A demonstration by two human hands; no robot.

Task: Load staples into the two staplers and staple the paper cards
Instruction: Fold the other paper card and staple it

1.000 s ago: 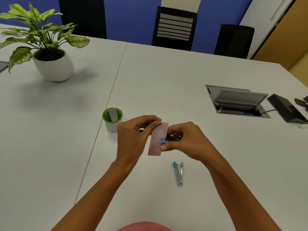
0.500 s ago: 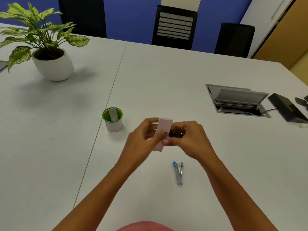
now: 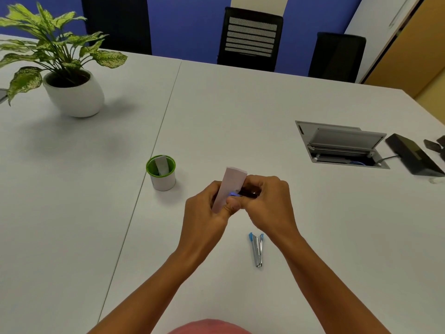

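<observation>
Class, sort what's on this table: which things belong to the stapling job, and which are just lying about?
Job: pink card, held stapler, second stapler, probably the green-rimmed cup with a strip inside.
Lying about: potted plant, open cable box, black device.

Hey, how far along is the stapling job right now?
Done: unclear, loading isn't visible. In hand: left hand holds the pink card, right hand grips the dark stapler at its edge. Remaining: the blue stapler lies on the table, a pale strip stands in the green cup.

Left grip [image 3: 204, 213] holding pink card [image 3: 231, 179], right grip [image 3: 267, 203] clasping stapler [image 3: 249, 194]
</observation>
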